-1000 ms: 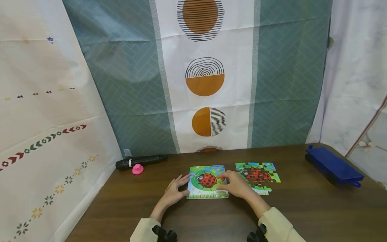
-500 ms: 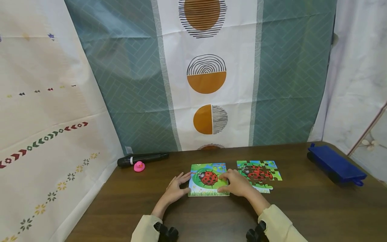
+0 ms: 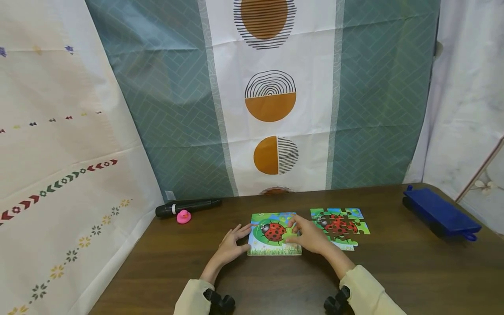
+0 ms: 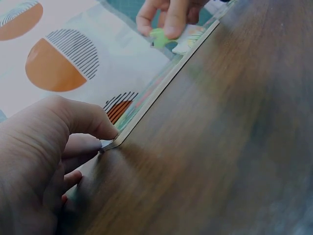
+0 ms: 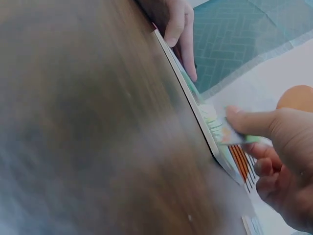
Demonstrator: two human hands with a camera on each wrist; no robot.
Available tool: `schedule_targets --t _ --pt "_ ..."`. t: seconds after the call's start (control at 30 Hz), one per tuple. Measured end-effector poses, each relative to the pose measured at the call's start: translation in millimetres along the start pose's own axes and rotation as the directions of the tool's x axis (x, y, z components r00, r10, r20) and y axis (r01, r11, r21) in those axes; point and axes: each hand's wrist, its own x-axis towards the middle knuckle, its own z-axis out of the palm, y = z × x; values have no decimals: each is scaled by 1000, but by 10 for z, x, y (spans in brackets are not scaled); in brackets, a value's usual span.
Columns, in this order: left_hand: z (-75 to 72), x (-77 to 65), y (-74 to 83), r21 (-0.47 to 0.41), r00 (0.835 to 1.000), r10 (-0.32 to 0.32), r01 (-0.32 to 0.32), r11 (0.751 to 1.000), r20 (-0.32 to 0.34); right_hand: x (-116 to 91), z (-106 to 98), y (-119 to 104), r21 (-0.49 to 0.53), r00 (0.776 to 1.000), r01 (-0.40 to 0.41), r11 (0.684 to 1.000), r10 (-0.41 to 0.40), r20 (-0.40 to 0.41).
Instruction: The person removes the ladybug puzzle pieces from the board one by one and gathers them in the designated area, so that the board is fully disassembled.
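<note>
A ladybug jigsaw puzzle board (image 3: 271,250) lies in front of me on the brown table. My left hand (image 3: 231,247) rests along the board's left side, thumb at the near corner and fingers stretched along the edge. Over the right part of the board, my right hand (image 3: 311,236) pinches a green puzzle piece (image 4: 159,37) between thumb and fingers. The right wrist view shows that piece tilted up above the board's edge, partly covered by the thumb. To the right lie several loose ladybug puzzle pieces (image 3: 338,225), laid out roughly as a picture.
A black marker-like tube (image 3: 189,206) and a pink rubber duck (image 3: 183,217) are at the back left. A blue flat-topped object with end tabs (image 3: 441,211) stands at the right. Patterned cloths (image 3: 271,105) hang behind the table.
My right hand has risen slightly with a green puzzle piece in its pinch, away from the board. My left hand has kept its place at the board's left edge.
</note>
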Motion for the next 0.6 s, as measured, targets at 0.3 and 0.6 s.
schedule_targets --t 0.3,0.6 --pt "92 83 48 -12 999 30 -29 999 21 -191 -573 278 132 992 -57 990 71 -106" --pt "52 42 -1 9 1000 11 -11 1000 0 -741 -1188 792 77 969 -187 979 197 -146"
